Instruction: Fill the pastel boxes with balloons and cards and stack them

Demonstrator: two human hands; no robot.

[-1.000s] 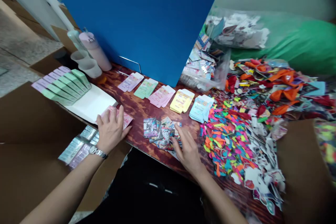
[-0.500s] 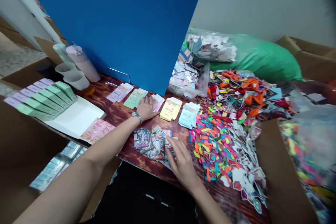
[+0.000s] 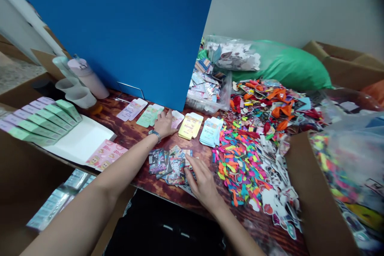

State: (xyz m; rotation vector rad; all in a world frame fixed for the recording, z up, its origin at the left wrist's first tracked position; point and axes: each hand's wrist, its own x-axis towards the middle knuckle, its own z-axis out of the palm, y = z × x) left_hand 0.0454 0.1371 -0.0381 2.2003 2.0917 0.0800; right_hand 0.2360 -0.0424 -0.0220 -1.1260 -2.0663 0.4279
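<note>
At centre, your packets [image 3: 190, 126] run purple, green, pink, yellow, light blue; your table [image 3: 127, 133] is streaked red-brown, the upper-left panel [image 3: 114, 28] plain blue, the upper-right bag [image 3: 288, 66] green.

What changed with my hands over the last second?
Your left hand left the pink packs by the white tray and moved right, onto the pink packets in the row. Your right hand stayed at the printed packs; the yellow stack and blue stack stayed put.

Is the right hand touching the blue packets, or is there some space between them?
Apart: the head view shows bare brown table between the right hand and the blue packets.
</note>
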